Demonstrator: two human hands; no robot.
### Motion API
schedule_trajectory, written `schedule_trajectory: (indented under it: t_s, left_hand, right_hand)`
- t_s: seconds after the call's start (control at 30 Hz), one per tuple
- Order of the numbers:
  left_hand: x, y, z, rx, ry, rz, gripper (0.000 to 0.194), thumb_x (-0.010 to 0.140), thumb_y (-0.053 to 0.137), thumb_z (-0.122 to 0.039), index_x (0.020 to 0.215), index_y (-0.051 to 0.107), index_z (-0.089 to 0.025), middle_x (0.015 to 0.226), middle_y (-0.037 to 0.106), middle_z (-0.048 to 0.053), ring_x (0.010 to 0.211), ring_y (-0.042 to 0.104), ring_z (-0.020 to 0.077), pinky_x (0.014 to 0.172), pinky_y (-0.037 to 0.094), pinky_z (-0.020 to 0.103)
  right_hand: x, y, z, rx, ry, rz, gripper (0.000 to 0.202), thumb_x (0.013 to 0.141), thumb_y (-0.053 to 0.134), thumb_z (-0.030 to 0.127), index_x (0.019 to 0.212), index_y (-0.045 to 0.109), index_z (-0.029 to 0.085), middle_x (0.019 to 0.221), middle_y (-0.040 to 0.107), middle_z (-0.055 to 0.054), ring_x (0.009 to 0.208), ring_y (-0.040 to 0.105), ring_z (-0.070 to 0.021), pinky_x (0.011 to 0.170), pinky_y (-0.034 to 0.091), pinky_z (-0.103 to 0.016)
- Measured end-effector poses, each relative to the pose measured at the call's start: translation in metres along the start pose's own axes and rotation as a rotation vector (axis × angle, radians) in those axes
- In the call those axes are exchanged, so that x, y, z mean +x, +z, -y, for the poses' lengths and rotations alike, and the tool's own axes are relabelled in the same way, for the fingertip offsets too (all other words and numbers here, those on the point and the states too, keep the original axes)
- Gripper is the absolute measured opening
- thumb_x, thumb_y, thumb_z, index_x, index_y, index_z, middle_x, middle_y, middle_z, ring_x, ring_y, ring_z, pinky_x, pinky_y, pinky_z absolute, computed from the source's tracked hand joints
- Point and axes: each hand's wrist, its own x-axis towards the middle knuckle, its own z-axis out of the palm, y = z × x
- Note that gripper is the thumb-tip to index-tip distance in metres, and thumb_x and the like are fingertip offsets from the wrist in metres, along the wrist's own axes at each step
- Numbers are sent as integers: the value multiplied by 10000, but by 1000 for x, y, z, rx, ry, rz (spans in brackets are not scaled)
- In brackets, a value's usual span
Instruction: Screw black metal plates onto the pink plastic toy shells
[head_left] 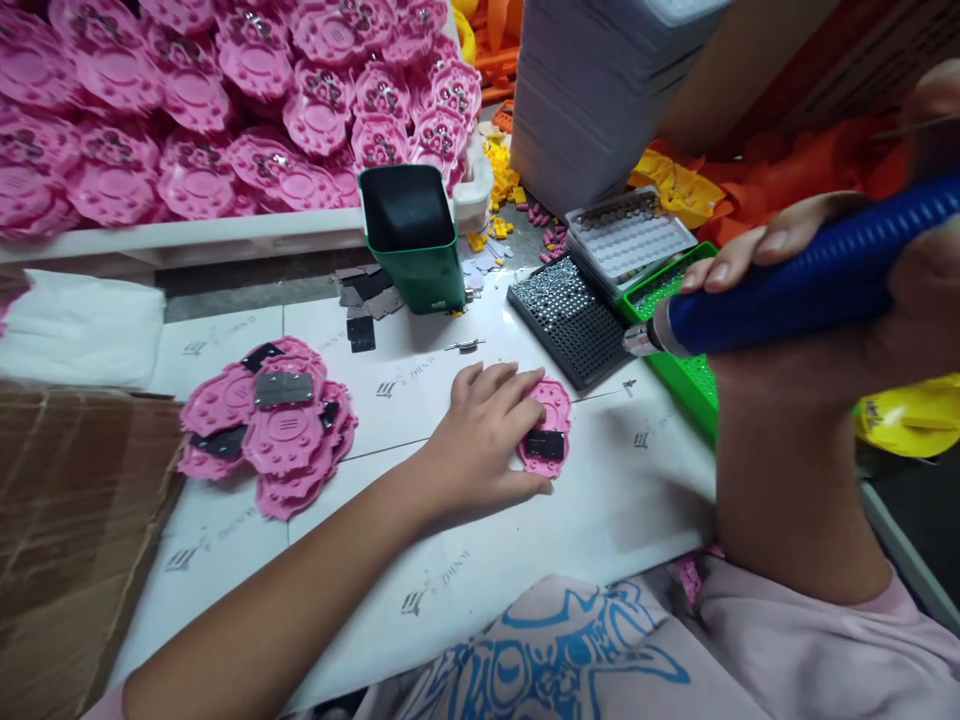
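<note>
A pink plastic part (556, 402) with a black plate (544, 445) across it lies on the white table sheet (390, 540). My left hand (491, 435) rests on its left side, fingers spread and thumb along the lower edge. My right hand (810, 290) is wrapped round a blue power screwdriver (780, 280), raised at the right. The tool's metal tip points left, over the edge between a black perforated tray (574, 318) of small screws and a green tray (686, 385). Some of the right hand's fingers are hidden behind the tool.
Several pink parts (289, 435) are piled at the left, beside a cardboard box (75, 520). A green container (420, 250) stands near black plates (361, 334). Behind is a white crate (300, 235) of pink parts. A tall grey stack (585, 100) and yellow bags stand at the right.
</note>
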Motion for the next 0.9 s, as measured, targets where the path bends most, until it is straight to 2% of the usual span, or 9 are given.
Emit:
schedule_trajectory:
  t_s: [0.07, 0.17, 0.37, 0.5, 0.57, 0.63, 0.77, 0.83, 0.9]
  left_hand:
    - [0, -1, 0, -3, 4, -3, 520, 645, 759, -554, 990, 622, -190, 1447, 451, 158, 1321, 317, 387, 1083, 165, 588]
    - [0, -1, 0, -20, 10, -18, 484, 665, 748, -544, 984, 632, -198, 1449, 450, 152, 1321, 314, 385, 1072, 187, 586]
    - [0, -2, 0, -11, 12, -23, 476, 667, 756, -528, 991, 640, -199, 1454, 444, 148, 1314, 329, 387, 1063, 208, 577]
    - [0, -3, -1, 5, 12, -14, 486, 677, 751, -529, 1015, 643, -197, 1453, 441, 155, 1316, 326, 391, 1064, 204, 582]
    - [0, -2, -2, 5, 6, -11, 487, 678, 753, -524, 1026, 648, -200, 1448, 443, 158, 1315, 324, 395, 1063, 198, 592]
    - [0, -2, -2, 1, -1, -11, 487, 671, 759, -518, 1032, 654, -208, 1440, 445, 158, 1312, 324, 396, 1061, 199, 597]
    - [0, -2, -3, 7, -14, -14, 484, 676, 750, -522, 1038, 662, -213, 1431, 441, 162, 1311, 324, 391, 1068, 200, 590]
    - [0, -2, -3, 9, -20, -17, 480, 681, 745, -522, 1038, 665, -211, 1432, 436, 165, 1315, 319, 391, 1070, 201, 587]
    - [0, -2, -3, 5, -23, -19, 479, 681, 745, -519, 1039, 665, -210, 1434, 434, 165, 1320, 312, 389, 1071, 204, 586]
  right_hand:
    - [7, 5, -8, -10, -118, -64, 332, 635, 679, 292, 957, 603, 273, 675, 577, 22, 608, 566, -176, 571, 513, -340]
    - [15, 17, -28, 24, -197, -114, 276, 681, 617, 299, 954, 613, 256, 602, 539, 38, 493, 542, -138, 489, 453, -293]
    - [27, 38, -51, 29, -115, -125, 355, 673, 640, 425, 999, 575, 300, 595, 515, 39, 485, 531, -156, 473, 435, -312]
    - [27, 47, -55, 104, -66, -108, 280, 594, 705, 390, 807, 554, 289, 550, 529, 51, 451, 512, -156, 459, 430, -320]
    - [27, 49, -58, 122, -59, -122, 227, 578, 695, 350, 676, 510, 261, 529, 534, 46, 430, 507, -148, 439, 412, -314]
    - [27, 47, -62, 104, -56, -121, 239, 588, 693, 357, 624, 482, 251, 537, 533, 40, 437, 509, -140, 445, 410, -318]
    - [29, 40, -69, 1, -50, -17, 320, 619, 704, 509, 662, 487, 277, 602, 522, 40, 506, 509, -141, 533, 451, -352]
    - [30, 40, -69, -20, -77, -24, 350, 607, 699, 552, 677, 488, 282, 598, 511, 43, 487, 492, -139, 527, 452, -355]
    - [31, 43, -67, 2, -79, -72, 327, 588, 706, 512, 684, 501, 276, 573, 512, 46, 458, 499, -140, 489, 444, -345]
